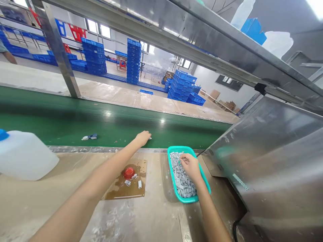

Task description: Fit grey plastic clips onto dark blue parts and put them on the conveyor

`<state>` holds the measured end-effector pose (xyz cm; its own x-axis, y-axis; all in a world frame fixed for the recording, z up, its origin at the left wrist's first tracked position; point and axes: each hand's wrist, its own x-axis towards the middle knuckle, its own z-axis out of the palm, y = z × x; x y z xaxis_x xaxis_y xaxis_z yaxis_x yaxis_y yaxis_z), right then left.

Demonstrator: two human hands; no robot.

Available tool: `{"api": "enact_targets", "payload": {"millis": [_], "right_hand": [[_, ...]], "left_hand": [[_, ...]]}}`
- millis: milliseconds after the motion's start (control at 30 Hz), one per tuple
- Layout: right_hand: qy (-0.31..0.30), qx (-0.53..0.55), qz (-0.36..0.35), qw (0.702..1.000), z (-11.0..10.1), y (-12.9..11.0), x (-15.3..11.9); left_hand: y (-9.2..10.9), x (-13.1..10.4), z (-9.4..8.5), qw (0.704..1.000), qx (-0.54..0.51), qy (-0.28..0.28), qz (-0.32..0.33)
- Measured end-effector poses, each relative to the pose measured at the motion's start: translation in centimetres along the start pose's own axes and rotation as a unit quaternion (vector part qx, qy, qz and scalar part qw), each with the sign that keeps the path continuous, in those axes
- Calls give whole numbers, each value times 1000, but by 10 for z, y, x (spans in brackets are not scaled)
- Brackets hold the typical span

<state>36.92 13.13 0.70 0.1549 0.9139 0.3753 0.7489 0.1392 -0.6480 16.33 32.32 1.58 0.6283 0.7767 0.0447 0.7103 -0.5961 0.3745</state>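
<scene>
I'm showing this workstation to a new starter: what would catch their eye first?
Probably the left hand stretched out onto the green conveyor belt, and the right hand in the teal basket of small grey parts. Stacked blue crates stand beyond.

Factory hall: stacked blue crates (133, 60) on pale floor (121, 72), bright windows (99, 29), white walls, steel shelf frame (176, 30) overhead.

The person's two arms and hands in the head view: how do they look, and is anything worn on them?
Both arms are bare along all that shows, with no sleeve edge in view. The left hand and the right hand wear no gloves. No watch, bracelet or ring can be seen on either wrist or on the fingers, and there are no markings. Both forearms are slim and enter from the bottom edge.
</scene>
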Motion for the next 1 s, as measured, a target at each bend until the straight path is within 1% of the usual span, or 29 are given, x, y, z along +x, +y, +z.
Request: {"api": "enact_targets", "payload": {"millis": [67,133,233,300,333,367,433,467,533,600,667,833,1000], "right_hand": [[4,39,2,999,3,-1,-1],[3,75,3,997,5,-2,-2],[3,150,35,988,6,-6,-3],[-8,198,64,978,7,-9,-3],[-18,218,78,973,7,-11,-3],[-31,235,90,967,7,-13,-4],[-51,259,112,958,8,-16,-4],[-58,264,119,955,9,-18,-4],[-71,257,119,957,9,-21,-3],[-91,238,116,960,9,-23,-1],[-107,216,116,963,9,-25,1],[-127,173,137,967,5,-26,3],[-141,134,149,970,5,-20,6]], "left_hand": [[-6,-8,-5,998,-48,9,-31],[-13,-22,-14,992,-112,15,-57],[-22,-55,-30,973,-216,23,-75],[-26,-85,-39,950,-300,35,-83],[-28,-100,-43,928,-358,41,-94],[-30,-116,-46,900,-420,46,-111],[-35,-144,-49,830,-534,53,-152],[-38,-155,-49,799,-574,57,-172],[-43,-173,-48,763,-612,68,-199],[-47,-183,-46,743,-631,75,-210],[-48,-187,-45,736,-639,75,-210],[-47,-186,-47,729,-653,78,-190],[-45,-186,-43,702,-682,80,-189]]}}
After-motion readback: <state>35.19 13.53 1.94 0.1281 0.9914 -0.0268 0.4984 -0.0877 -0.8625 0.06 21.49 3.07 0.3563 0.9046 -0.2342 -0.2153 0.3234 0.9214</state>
